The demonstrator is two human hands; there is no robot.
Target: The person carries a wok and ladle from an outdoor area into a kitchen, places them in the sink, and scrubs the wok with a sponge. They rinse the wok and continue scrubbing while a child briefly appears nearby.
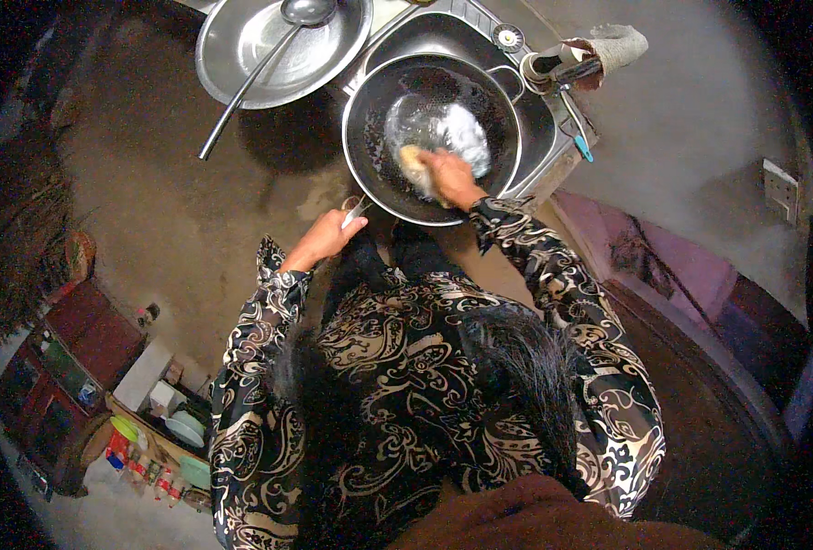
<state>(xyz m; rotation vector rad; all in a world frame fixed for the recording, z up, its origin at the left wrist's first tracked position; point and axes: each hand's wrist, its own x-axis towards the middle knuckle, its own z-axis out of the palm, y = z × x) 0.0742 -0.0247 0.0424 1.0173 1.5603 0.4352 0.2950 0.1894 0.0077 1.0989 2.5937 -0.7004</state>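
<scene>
A large dark wok (387, 110) with a metal rim rests over the sink basin (542, 130), tilted somewhat toward me. My left hand (325, 235) grips its long handle (357, 210) at the near left. Inside the wok, my right hand (453, 177) presses a yellowish sponge or scrubber (412, 161) against the lower part of the bowl. Shiny water (467, 130) lies beside these fingers, with bright reflections on it. A loop handle (513, 79) sticks out at the wok's far right. The sponge's lower part is blurred and partly covered by the hand.
A wide metal basin (222, 62) stands at the far left, with a long-handled ladle (241, 89) across its rim. A round sink strainer (509, 38), a holder with cloth (616, 51) and a blue-tipped tool (583, 148) sit right of the wok. Behind me stands a cabinet (97, 337).
</scene>
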